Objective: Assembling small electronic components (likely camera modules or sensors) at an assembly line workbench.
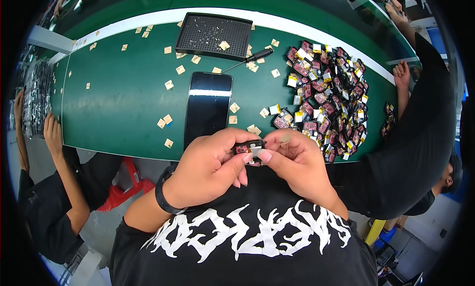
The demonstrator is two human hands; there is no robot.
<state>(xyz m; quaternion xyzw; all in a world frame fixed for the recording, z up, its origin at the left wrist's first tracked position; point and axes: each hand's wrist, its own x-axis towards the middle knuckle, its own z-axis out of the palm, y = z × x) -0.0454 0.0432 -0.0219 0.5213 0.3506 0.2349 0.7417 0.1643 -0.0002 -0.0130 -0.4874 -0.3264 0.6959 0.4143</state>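
Note:
Close to my body, at the table's near edge, a small black electronic device [249,148] with a red circuit board and a silvery battery is held between both hands. My left hand [210,165] is closed around its left side, the thumb along its near edge. My right hand [297,160] is closed too, its thumb pressing on the device's right end. A small tan paper square [285,139] rests at the right hand's index finger; whether it is stuck or pinched I cannot tell. Just beyond my left hand lies a dark smartphone [208,110].
A heap of similar open devices [329,98] covers the table's right part. Farther back are a black perforated tray [213,34] and a screwdriver [255,57]. Several tan squares [169,85] lie scattered over the green table [118,113]. People work on both sides, a black sleeve [420,123] near on the right.

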